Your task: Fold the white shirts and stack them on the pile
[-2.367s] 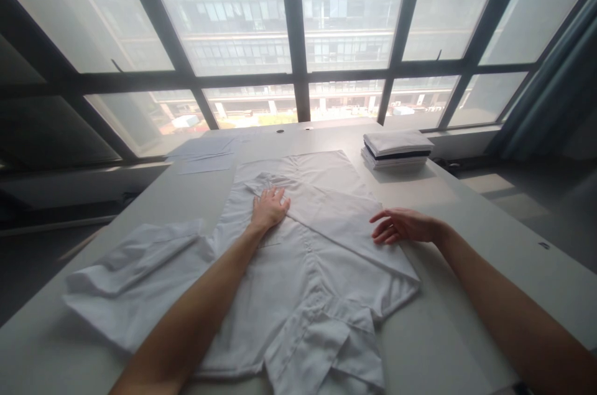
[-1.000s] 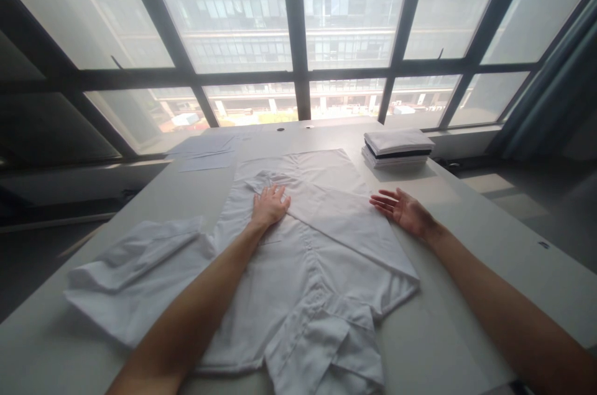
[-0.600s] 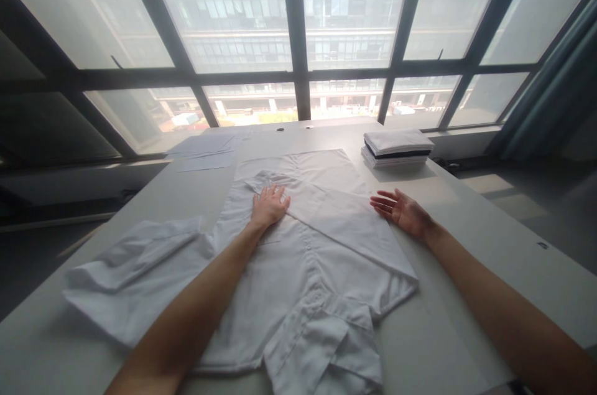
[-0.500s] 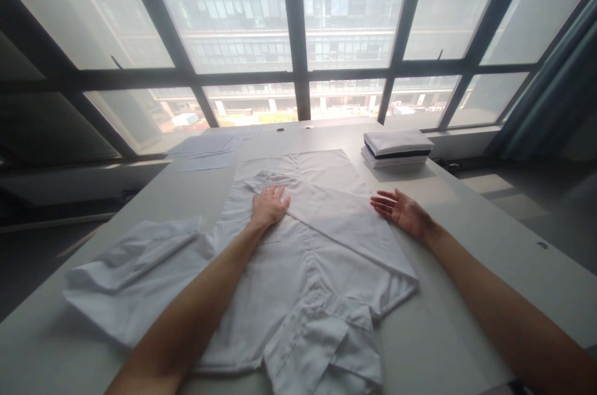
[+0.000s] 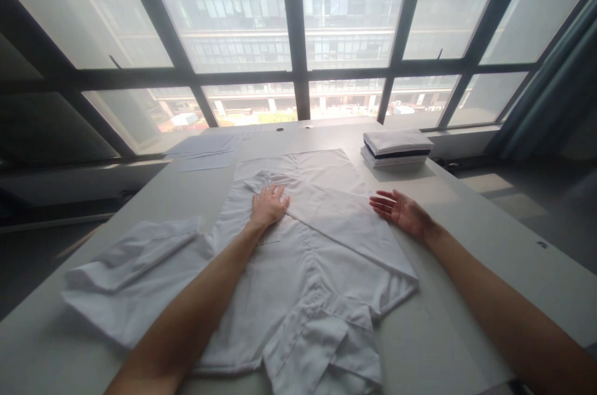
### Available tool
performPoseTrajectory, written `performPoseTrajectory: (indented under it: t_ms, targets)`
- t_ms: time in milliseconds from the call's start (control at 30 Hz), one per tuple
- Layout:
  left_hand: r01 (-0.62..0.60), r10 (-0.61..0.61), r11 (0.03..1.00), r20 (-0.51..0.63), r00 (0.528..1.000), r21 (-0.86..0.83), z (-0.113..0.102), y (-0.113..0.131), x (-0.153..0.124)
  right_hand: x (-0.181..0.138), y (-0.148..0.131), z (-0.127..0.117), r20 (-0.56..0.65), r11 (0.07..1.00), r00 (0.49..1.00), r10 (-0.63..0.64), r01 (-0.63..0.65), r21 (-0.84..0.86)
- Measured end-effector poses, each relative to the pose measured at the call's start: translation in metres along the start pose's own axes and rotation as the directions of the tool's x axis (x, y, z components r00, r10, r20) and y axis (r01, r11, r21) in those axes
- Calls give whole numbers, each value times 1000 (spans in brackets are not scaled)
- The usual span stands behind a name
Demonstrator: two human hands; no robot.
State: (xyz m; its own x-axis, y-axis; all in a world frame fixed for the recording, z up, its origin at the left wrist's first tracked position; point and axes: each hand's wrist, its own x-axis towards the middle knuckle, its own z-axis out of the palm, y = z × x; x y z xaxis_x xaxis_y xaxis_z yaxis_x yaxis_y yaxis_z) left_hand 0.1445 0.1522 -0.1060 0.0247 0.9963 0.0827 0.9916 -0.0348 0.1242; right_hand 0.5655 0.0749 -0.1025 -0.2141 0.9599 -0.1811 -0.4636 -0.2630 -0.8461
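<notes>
A white shirt [image 5: 275,283] lies spread on the table, its collar end toward me. One sleeve [image 5: 331,208] is laid across the body of the shirt. The other sleeve [image 5: 135,264] stretches out crumpled to the left. My left hand [image 5: 269,204] rests flat on the cloth, fingers spread, near the cuff of the folded sleeve. Beside the shirt's right edge is my right hand [image 5: 403,213], palm turned inward with its fingers loosely stretched and nothing in them. Its fingertips are close to the cloth; whether they touch it I cannot tell.
A stack of folded cloth [image 5: 396,147], white with a dark layer, sits at the table's far right. Sheets of paper [image 5: 205,152] lie at the far left of the white table [image 5: 489,270]. Large windows [image 5: 345,9] rise behind, with a curtain [image 5: 550,71] at right.
</notes>
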Motion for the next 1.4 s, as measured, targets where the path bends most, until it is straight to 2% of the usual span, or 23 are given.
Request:
performPoseTrajectory:
  t_ms: [200,1033,1233,1300,1400]
  targets:
    - [-8,8,1000,-8,1000,-1,0,0,0,1,0,-2,29,1000,1000,3,-2,-9]
    - [-5,5,1000,2,1000,-11,-2,1,-2,0,-1,2,-32,999,999,-6,7,34]
    - [-6,6,1000,0,1000,-5,-2,2,-2,0,1,-1,8,1000,1000,-16,16,-1]
    - [-9,9,1000,-2,1000,-6,-2,1,-2,-2,-1,-1,60,1000,998,-13,15,-25]
    - [-13,13,1000,-4,1000,-7,-1,1,-2,-9,-8,0,199,998,980,6,8,-69]
